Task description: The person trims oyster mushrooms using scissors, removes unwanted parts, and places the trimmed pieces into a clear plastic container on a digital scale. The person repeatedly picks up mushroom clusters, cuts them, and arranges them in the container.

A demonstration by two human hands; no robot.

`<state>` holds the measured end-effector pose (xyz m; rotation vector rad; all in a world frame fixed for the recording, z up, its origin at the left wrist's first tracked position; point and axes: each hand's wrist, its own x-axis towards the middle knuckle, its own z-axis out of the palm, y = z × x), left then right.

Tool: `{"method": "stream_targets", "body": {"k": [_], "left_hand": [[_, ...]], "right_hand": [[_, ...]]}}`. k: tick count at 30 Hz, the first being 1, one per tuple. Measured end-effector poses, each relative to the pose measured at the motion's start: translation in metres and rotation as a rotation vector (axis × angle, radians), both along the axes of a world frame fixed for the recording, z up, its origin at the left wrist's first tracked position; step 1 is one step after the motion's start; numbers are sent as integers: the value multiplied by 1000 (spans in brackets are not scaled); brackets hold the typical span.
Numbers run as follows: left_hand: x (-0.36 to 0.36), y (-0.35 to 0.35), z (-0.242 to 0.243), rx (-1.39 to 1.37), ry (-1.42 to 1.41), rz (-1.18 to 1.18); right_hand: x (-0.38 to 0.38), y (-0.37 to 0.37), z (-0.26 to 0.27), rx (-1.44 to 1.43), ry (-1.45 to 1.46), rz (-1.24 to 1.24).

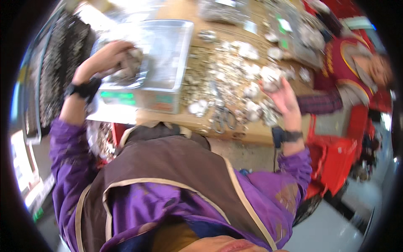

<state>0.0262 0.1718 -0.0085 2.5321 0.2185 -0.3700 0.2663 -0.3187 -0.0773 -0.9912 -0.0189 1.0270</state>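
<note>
My left hand (108,60) is curled around a pale brown and white mushroom clump (130,64). It is above the left part of a clear plastic bin (184,60) that has green markings on its near side. On the right, my right hand (283,97) grips a whitish mushroom clump (270,77) over the wooden table (201,121). Between the hands, many white and tan mushroom pieces (226,66) are strewn on the wood. A pair of scissors (223,116) lies near the front edge, handles towards me. Motion blur hides fine detail.
At the back stand more plastic bins, one (223,11) in the middle and one (292,34) at right. A co-worker in a maroon vest (346,56) is at the right. Red crates (333,160) stand below. A rack with dark, rough contents (59,69) is at left, above a bag of scraps (102,138).
</note>
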Motion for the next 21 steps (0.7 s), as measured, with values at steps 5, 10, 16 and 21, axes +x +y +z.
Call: {"method": "stream_targets", "body": {"k": [5, 10, 16, 21], "left_hand": [[-5, 14, -8, 70, -64, -135], [-13, 17, -7, 88, -49, -179], [-22, 17, -9, 232, -100, -280], [-38, 13, -25, 260, -298, -272]], "right_hand": [[-48, 100, 39, 51, -174, 224], [-96, 239, 69, 22, -380, 336], [-126, 359, 75, -373, -956, 400], [-132, 382, 63, -590, -1182, 455]]}}
